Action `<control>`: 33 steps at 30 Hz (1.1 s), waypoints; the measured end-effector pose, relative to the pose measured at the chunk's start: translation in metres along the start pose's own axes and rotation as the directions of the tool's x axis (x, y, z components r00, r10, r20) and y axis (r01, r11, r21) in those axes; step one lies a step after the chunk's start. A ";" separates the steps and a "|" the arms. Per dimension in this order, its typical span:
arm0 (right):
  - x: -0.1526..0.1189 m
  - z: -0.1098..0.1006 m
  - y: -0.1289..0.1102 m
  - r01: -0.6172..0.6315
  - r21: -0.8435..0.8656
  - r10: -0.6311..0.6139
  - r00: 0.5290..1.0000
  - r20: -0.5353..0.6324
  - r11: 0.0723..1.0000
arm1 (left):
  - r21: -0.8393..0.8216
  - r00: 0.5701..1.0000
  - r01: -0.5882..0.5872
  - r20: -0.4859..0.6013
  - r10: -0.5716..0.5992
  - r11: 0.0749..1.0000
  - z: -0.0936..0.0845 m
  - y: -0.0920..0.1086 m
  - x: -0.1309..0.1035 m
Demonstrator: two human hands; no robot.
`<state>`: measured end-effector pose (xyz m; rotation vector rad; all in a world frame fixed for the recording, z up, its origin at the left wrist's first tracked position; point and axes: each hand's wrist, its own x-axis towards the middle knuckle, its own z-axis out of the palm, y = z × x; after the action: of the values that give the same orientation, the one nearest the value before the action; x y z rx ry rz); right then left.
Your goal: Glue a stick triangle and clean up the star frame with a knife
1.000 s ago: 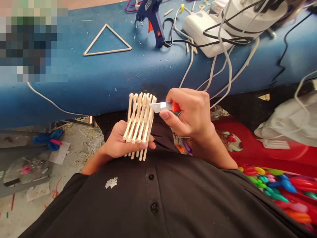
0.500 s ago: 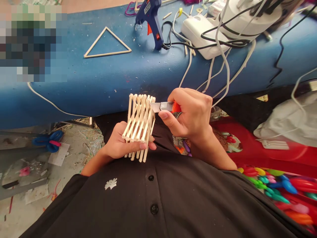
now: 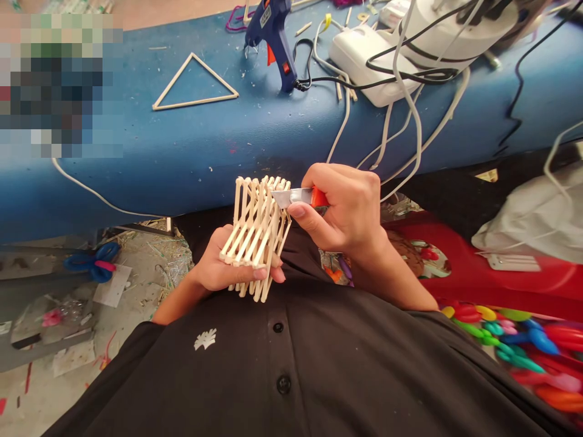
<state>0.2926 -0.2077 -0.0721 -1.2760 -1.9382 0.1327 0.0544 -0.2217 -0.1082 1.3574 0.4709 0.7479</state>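
A small lattice of pale wooden sticks (image 3: 248,237) rests in my left hand (image 3: 218,261), whose thumb lies across its lower front while other fingertips show at its right side. My right hand (image 3: 348,209) is closed round a utility knife (image 3: 291,197) with an orange handle. The knife's bare blade points left at the upper right of the lattice; whether its tip touches the wood I cannot tell. Most of the handle is hidden in my fist. A triangle of thin sticks (image 3: 195,104) lies on the blue table (image 3: 150,152) beyond my hands.
A blue glue gun (image 3: 277,45) stands on the table near a white power strip (image 3: 359,57) with tangled cables. Right of me are a red chair (image 3: 460,243), a whitish bag (image 3: 523,218) and colourful balloons (image 3: 510,340). Blue twisted balloons (image 3: 93,261) lie at the left.
My right hand and the knife have shifted slightly left, so the blade reaches further over the lattice. The lattice appears turned a little and its sticks look more spread. The view has moved slightly.
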 end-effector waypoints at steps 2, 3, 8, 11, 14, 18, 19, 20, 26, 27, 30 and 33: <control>-0.001 0.001 -0.001 -0.012 -0.012 0.012 1.000 -0.002 1.000 | -0.006 1.000 -0.006 0.015 0.006 1.000 -0.004 -0.003 -0.001; -0.001 0.002 -0.001 -0.013 -0.020 0.013 1.000 -0.006 1.000 | -0.016 1.000 -0.010 0.012 0.010 1.000 -0.005 -0.004 -0.001; 0.009 0.005 0.020 -0.113 -0.139 0.099 0.990 -0.100 0.984 | -0.042 0.997 -0.022 0.076 0.025 0.999 -0.004 0.001 -0.004; 0.018 -0.001 0.037 -0.240 -0.106 0.219 0.959 -0.179 0.965 | -0.060 0.994 0.016 0.105 -0.009 0.998 0.002 0.004 -0.003; 0.019 -0.009 0.035 -0.236 0.144 0.252 0.963 -0.099 0.961 | -0.140 0.999 0.048 0.006 -0.048 0.989 0.004 0.003 0.000; 0.010 -0.014 0.011 -0.163 0.466 0.171 0.985 0.027 0.869 | -0.125 0.998 0.056 -0.015 -0.059 0.991 0.004 0.002 0.004; 0.009 -0.013 0.006 -0.154 0.501 0.157 0.987 0.036 0.851 | -0.116 0.998 0.065 -0.012 -0.067 0.991 0.004 0.003 0.004; 0.007 -0.012 0.002 -0.149 0.521 0.152 0.988 0.038 0.841 | -0.114 0.997 0.075 -0.014 -0.077 0.991 0.005 0.004 0.005; 0.009 -0.004 -0.001 -0.041 0.479 0.087 0.993 -0.074 0.877 | -0.187 0.986 0.134 -0.071 -0.149 0.973 0.009 0.003 0.003; 0.010 -0.003 0.000 -0.020 0.465 0.074 0.992 -0.099 0.885 | -0.195 0.984 0.150 -0.070 -0.167 0.969 0.009 0.001 0.003; 0.011 0.000 0.005 -0.025 0.450 0.083 0.990 -0.111 0.893 | -0.225 0.976 0.194 -0.056 -0.212 0.955 0.006 -0.003 0.004; 0.013 0.005 0.012 -0.127 0.512 0.162 0.987 -0.023 0.849 | -0.255 0.974 0.209 -0.034 -0.225 0.944 0.003 -0.007 0.005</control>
<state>0.2960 -0.1895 -0.0739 -1.0440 -1.5973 0.6331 0.0618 -0.2205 -0.1141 1.0294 0.5478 0.6448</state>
